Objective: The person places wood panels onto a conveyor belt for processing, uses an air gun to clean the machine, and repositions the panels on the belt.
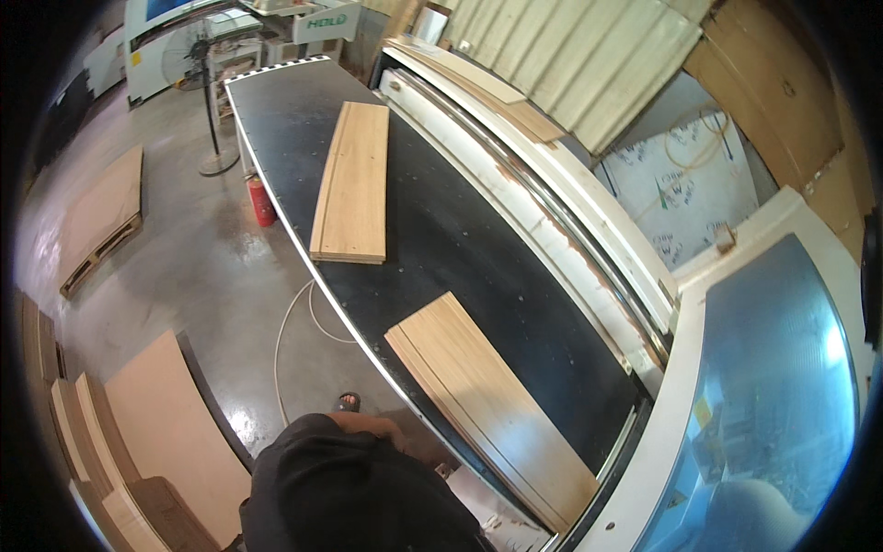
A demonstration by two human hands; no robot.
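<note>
Hands, left and right: neither can be made out; whether released, clenched or grasping cannot be told.

Wearer: black clothing (345,488) at the lower edge; patch of bare skin (372,425) beside it, body part unclear; one foot in a dark sandal (348,402).

Near boards: pale wood-grain, long, rectangular, layered at the edge, dark line running lengthwise (497,414). Flat, ahead toward the right-hand side, at the near end of the surface.

Far boards: matching pale wood-grain, layered at the near end (354,184). Flat, farther ahead, apart from the near boards, one corner close to the left border.

Surface: long, black, pale-edged (460,248); black-and-white chequered strip (276,69) across its far end.

Right-hand side: white machine frame (607,230) along the surface, flat pale boards (478,74) lying on its far part; curved, translucent blue panel (782,368) nearest.

Left-hand side: stacked brown sheets (175,396) near; wooden pallet bearing a flat brown sheet (106,212) farther off; pale, thin hose (279,350) curving over the grey floor (221,331); red cylindrical fire extinguisher (261,201) beside the surface; dark pedestal fan (210,120) beyond.
</note>
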